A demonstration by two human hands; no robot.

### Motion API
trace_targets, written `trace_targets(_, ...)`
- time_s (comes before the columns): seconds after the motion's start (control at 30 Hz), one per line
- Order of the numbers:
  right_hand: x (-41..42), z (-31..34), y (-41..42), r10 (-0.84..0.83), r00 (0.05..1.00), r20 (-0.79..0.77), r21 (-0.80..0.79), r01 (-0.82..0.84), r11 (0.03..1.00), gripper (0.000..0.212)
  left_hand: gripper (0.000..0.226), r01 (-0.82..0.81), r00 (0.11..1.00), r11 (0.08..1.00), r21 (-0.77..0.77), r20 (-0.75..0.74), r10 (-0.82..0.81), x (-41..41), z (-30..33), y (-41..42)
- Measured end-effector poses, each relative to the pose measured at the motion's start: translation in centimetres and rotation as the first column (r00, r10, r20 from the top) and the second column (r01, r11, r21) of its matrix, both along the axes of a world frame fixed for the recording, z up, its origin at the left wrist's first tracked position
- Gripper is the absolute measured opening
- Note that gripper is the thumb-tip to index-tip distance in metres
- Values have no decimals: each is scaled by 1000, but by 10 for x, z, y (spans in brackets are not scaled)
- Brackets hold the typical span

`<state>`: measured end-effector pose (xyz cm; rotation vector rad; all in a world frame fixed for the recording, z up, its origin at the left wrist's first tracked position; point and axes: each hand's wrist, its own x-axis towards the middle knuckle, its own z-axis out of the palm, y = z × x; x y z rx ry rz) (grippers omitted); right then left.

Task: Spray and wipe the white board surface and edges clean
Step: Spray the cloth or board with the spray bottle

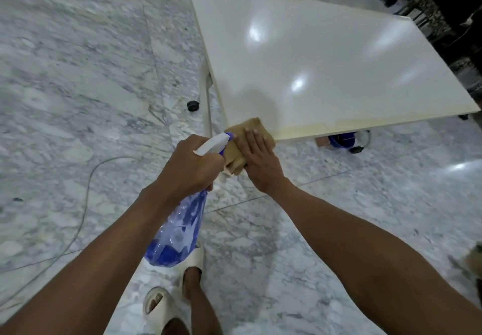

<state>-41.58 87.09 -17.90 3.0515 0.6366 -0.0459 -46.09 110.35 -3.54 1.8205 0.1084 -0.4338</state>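
Grey and white marble floor (78, 74) fills most of the view, shiny in spots, with a thin pale cable (83, 212) curving across it on the left. Dark furniture (443, 8) stands along the far right.

Next biggest is the white board (326, 55). It lies flat, raised a little off the floor, and its glossy top shows bright spots of light. Its edges look yellowish — the near edge has a stained strip along it. A small black wheel (193, 105) sits on the floor just beside the board's left side, and something blue (341, 139) peeks out from under the near edge.

At the board's near left corner lies a folded tan cloth (247, 136). The right hand (260, 157) lies flat and open on top of it, fingers straight, pressing it onto the corner. Part of the cloth hangs over the edge.

The left hand (193, 165) is closed around the neck of a blue see-through spray bottle (174, 233). The bottle hangs below the hand, with blue liquid pooled at the bottom. Its white spray head (212, 143) points at the cloth, and the blue tip is touching or nearly touching it.

Down below, two feet wear cream slip-on sandals (161, 306) on the floor.
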Motion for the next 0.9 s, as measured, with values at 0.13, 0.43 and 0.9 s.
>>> trace_targets(0.13, -12, 19, 10, -66, 987, -144, 27, 70, 997, 65, 29, 25, 1000, 999, 43, -2, -25, -11, 16, -1)
trace_targets(0.43, -38, 105, 59, -110, 764, -636, 558, 554, 618, 39, 33, -36, 996, 998, 58, -75, 41, -37, 74, 13)
trace_targets(0.9, 13, 178, 74, 395, 344, -852, 294, 938, -182, 52, 20, -345, 933, 918, 194, -35, 358, -32, 121, 9)
